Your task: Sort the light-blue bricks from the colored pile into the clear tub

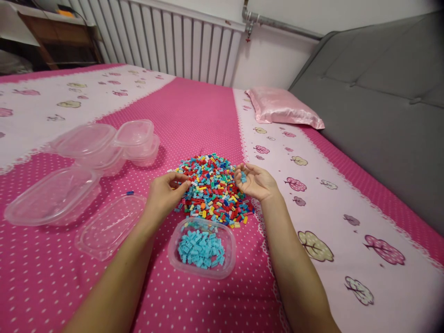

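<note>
A heap of small toy building bricks (211, 185) in many colours lies on the bed. At its left edge is my left hand (166, 194), thumb and forefinger brought close together; whatever may be between them is too small to make out. My right hand (258, 181) is turned palm up at the heap's right side, fingers curled around a few light blue bricks (243, 177). Just in front of the heap, a clear plastic container (231, 263) holds many light blue bricks (201, 249).
Left of my left forearm lies a clear lid (111, 226), with a dark blue brick (130, 193) by its far edge. Several clear containers (52, 194) stand further left, some stacked. A pink pillow (282, 107) rests near the grey headboard (378, 92). A radiator (166, 37) lines the wall.
</note>
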The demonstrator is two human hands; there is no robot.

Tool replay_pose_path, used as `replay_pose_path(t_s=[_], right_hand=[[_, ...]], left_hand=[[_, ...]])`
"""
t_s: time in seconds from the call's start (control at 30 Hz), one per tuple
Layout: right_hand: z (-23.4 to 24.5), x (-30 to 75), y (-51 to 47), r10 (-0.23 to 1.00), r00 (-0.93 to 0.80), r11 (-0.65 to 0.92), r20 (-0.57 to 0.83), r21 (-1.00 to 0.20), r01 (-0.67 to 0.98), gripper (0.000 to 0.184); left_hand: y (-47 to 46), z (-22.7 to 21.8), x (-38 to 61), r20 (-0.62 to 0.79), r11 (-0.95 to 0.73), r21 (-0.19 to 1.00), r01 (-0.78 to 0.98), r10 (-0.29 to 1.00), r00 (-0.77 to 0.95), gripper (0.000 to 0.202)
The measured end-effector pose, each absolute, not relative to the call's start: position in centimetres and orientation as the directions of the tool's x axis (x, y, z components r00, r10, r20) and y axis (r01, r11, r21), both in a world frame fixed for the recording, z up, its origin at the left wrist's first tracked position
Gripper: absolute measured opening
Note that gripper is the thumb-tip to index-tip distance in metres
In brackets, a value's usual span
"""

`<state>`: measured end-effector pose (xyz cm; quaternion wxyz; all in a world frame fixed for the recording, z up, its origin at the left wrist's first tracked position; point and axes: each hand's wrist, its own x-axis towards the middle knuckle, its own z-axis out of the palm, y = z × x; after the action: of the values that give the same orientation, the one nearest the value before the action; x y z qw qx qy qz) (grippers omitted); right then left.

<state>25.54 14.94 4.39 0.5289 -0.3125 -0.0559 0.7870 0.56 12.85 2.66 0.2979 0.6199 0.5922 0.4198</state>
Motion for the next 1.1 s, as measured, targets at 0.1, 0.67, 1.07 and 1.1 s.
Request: replay_pose_path(t_s=[0.1,0.67,1.07,1.1], right_hand=[[5.0,24.4,14.3,0.855,-0.352,-0.505,-0.38,-0.455,-0.734,0.025],[9.5,19.5,5.9,0.831,-0.555,-0.081,-0.041,-0.996,-0.048,0.029],[5.1,27.1,-3.5,0.955,0.295,-0.154,0.028,-0.806,0.572,0.044],[4.0,28.6,-5.2,0.938,0.347,-0.231,0.015,-0.72,0.654,0.048]], left_hand=[[12.8,2.8,0.5,0.171,-0.124,0.863,0.49,0.984,-0.051,0.036],[12.5,2.7,0.2,0.254,-0.195,0.848,0.492,0.966,-0.054,0.032],[0.7,-0.8,-3.3,0.428,-0.314,0.729,0.608,0.903,-0.047,0.049],[-0.2,-1.0,-4.0,0.432,-0.315,0.716,0.623,0.901,-0.04,0.049]])
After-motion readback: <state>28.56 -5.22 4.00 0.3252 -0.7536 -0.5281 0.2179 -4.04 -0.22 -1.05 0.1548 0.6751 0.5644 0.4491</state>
